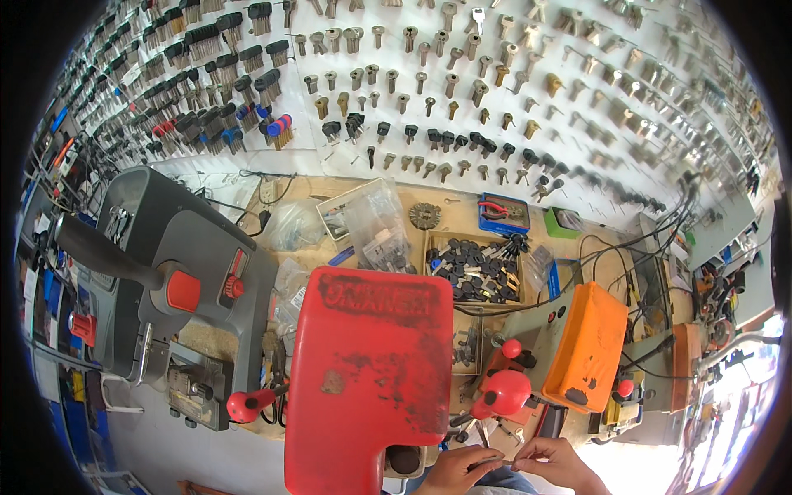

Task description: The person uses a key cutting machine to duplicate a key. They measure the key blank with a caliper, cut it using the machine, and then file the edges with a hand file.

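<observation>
Low in the view, in front of the orange-covered machine, my left hand (459, 472) and my right hand (554, 464) come close together. The fingers of each are pinched, thumb against fingertips. Something small and thin seems to lie between them, too small to make out. Just beyond my hands are a large red ball knob (505, 392) and a few loose keys on the bench edge. To the left of my left hand stands a big machine with a worn red cover (371, 355). The orange cover (586, 346) of another machine rises beyond my right hand.
A grey machine (210, 247) with a black lever stands at left. Behind are an open box of black-headed keys (474, 268), a blue tray with red-handled pliers (503, 213), plastic bags (375, 227) and trailing cables. Rows of hanging keys (421, 78) cover the white wall.
</observation>
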`<move>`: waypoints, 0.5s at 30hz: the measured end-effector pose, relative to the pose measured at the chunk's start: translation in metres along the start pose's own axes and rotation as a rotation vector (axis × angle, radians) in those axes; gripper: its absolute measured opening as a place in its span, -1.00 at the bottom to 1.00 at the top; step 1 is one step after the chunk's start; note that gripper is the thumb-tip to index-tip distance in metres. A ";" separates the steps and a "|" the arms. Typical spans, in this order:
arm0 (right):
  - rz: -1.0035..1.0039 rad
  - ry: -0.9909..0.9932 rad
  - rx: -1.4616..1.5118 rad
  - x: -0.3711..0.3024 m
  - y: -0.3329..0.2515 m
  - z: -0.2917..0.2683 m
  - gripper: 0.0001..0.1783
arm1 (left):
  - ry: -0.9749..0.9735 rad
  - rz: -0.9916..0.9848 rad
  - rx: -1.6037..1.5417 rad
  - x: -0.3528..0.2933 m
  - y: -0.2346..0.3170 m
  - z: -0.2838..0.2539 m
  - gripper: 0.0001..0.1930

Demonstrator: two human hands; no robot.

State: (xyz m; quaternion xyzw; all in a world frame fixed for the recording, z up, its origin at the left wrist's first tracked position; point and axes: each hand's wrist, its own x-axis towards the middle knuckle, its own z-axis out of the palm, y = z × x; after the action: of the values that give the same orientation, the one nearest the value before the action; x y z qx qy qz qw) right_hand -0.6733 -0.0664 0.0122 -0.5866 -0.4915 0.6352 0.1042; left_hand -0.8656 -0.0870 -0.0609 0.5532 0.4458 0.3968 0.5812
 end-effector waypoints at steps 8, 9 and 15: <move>-0.040 -0.003 -0.014 -0.001 0.005 -0.003 -0.89 | -0.088 -0.073 -0.003 -0.002 -0.007 0.003 -0.81; -0.042 0.008 -0.005 -0.002 0.006 -0.004 -0.89 | -0.092 -0.083 -0.017 -0.001 -0.007 0.003 -0.81; 0.005 0.021 0.006 -0.001 0.005 -0.004 -0.91 | -0.098 -0.104 -0.050 -0.001 -0.006 0.005 -0.81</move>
State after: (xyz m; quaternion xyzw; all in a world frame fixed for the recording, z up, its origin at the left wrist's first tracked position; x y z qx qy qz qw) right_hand -0.6672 -0.0674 0.0101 -0.5942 -0.4869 0.6308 0.1096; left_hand -0.8614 -0.0897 -0.0670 0.5334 0.4348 0.3498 0.6357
